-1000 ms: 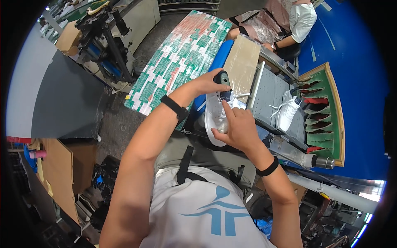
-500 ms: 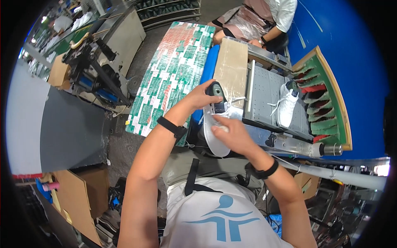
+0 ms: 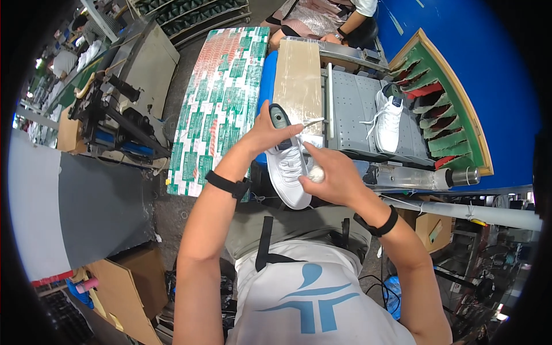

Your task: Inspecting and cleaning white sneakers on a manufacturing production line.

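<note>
A white sneaker (image 3: 290, 172) with white laces and a dark collar is held in front of my lap, toe toward me and top facing up. My left hand (image 3: 266, 133) grips it around the heel, thumb lying across the collar opening near a lace end. Along the shoe's right side is my right hand (image 3: 339, 175), forefinger touching near the collar. Its bent fingers and thumb hold a small off-white wad (image 3: 315, 172), partly hidden. Another white sneaker (image 3: 388, 123) rests on the grey perforated conveyor (image 3: 352, 103) at right.
Beyond the shoe lies a brown board (image 3: 298, 72). A long stack wrapped in green-and-white printed film (image 3: 215, 109) stands to the left. A wood-framed green rack (image 3: 448, 109) borders the conveyor. Across from me sits another person (image 3: 313, 17). A metal pipe (image 3: 460, 213) runs at right.
The sneaker has turned from showing its side to showing its laced top. My right hand has shifted from over the shoe to its right side. The whole view has also shifted.
</note>
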### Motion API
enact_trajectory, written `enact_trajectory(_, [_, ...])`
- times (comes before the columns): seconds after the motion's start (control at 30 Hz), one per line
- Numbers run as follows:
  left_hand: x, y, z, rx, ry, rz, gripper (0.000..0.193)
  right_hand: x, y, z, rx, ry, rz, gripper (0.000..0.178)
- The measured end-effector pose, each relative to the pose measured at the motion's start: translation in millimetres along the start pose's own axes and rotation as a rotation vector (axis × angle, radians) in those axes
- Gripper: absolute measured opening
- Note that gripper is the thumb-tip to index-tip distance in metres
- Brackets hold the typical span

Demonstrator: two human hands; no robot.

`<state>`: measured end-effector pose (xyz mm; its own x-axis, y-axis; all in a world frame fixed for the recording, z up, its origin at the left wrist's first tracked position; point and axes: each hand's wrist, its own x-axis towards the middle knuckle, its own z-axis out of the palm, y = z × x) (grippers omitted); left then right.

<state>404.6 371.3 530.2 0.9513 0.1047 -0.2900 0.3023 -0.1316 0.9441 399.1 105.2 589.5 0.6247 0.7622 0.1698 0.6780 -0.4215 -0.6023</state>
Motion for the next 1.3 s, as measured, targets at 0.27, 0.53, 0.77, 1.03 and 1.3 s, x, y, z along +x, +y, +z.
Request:
enact_trajectory(0.27, [-18,6,-5,0.121,0.107,0.019,0.124,-26,-7,-79,-0.310,-0.235,-0.036,0.082])
enact_trajectory(0.53, [-18,40,13,0.263,0.129,-0.039,0.108,-64,7,-47,0.168,-0.043,0.070,0.074])
enact_trajectory(0.77, [-20,39,21,0.196,0.125,0.005,0.108,-18,18,11,0.184,0.115,-0.010,0.080])
enact_trajectory(1.03, [-11,19,7,0.220,0.103,0.058,0.107,-58,-13,-25,-0.043,-0.114,-0.084,0.086])
enact_trajectory(1.3, [-15,39,10,0.374,0.108,-0.094,0.120,-10,-23,23,-0.186,0.039,-0.218,0.094])
